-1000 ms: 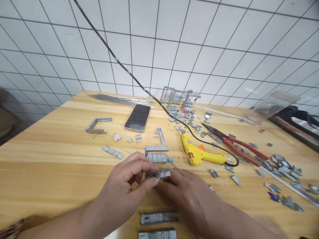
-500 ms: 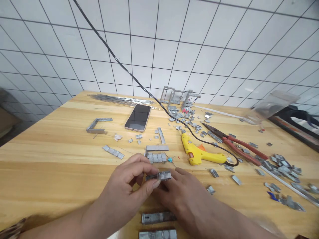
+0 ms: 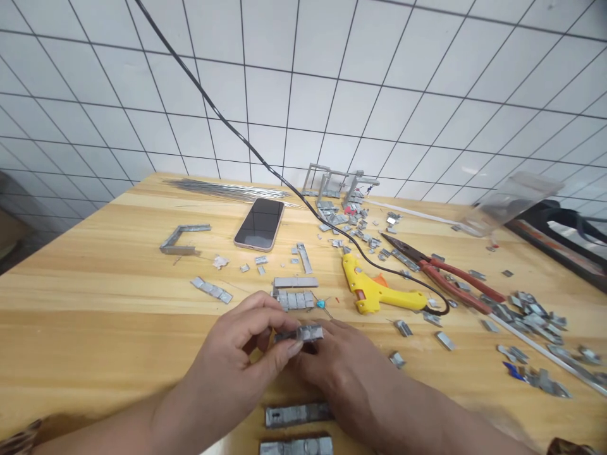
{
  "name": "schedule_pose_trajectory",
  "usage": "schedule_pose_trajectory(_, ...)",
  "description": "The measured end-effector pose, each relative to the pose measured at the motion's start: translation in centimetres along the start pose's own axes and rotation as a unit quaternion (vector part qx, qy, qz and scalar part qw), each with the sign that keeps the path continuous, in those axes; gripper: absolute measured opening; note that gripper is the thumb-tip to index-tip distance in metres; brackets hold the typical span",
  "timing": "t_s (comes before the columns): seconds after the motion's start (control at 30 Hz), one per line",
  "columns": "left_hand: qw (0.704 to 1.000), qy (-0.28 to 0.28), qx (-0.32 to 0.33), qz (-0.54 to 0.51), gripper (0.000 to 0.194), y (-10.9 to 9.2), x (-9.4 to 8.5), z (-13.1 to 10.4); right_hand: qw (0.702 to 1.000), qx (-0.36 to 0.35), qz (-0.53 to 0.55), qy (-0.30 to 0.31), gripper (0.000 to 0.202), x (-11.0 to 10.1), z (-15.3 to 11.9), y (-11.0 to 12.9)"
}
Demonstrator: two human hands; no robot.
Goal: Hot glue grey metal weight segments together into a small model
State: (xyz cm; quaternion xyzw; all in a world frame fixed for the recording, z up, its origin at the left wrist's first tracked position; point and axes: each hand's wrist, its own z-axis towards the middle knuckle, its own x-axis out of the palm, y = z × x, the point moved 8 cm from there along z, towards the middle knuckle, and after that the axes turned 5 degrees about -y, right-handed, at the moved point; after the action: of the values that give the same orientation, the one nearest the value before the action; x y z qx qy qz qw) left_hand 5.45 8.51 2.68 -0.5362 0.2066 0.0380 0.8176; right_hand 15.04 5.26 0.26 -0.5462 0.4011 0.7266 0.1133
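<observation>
My left hand [image 3: 237, 357] is closed in a pinch, thumb below and fingers above, on a short grey folded metal strip [image 3: 310, 333]. My right hand [image 3: 344, 366] is beside it, fingers curled inward close to the strip's right end. Its fingertips are hidden, so what they grip cannot be made out. Nearer to me lie two longer grey segmented strips, a slotted one [image 3: 296, 415] and a wider one [image 3: 296, 447]. Just beyond my hands rest a segmented grey piece [image 3: 294, 299], a flat grey bar [image 3: 295, 282] and a small turquoise bead [image 3: 321, 304] on a wire.
A yellow glue gun [image 3: 379, 294] lies to the right, its black cord [image 3: 246, 146] crossing the view. Red-handled pliers [image 3: 455, 284], a phone [image 3: 260, 224], thin metal rods [image 3: 222, 189], a bent frame [image 3: 177, 240] and several scattered metal bits [image 3: 535, 319] lie on the wooden table.
The whole view has shifted slightly, so things sit a little farther left. My hands and the strip keep nearly the same pose.
</observation>
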Motion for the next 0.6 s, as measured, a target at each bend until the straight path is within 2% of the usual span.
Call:
schedule_pose_trajectory(0.13,1.000,0.004,-0.002,-0.003,0.013,0.2,0.0,0.0,1.000,0.007,-0.001,0.008,0.041,0.0,-0.2,-0.2)
schedule_pose_trajectory(0.33,1.000,0.010,-0.012,-0.007,0.011,0.4,0.1,0.0,0.999,0.013,0.029,-0.043,0.054,-0.1,-0.5,-1.1)
schedule_pose_trajectory(0.47,1.000,0.014,-0.018,0.003,0.011,0.5,0.2,-0.1,1.000,0.017,-0.005,-0.021,0.036,0.1,-0.8,-0.9)
schedule_pose_trajectory(0.6,0.999,0.025,-0.027,0.001,0.012,1.0,0.3,-0.3,0.999,0.034,-0.008,-0.023,0.023,-0.8,-1.7,-1.3)
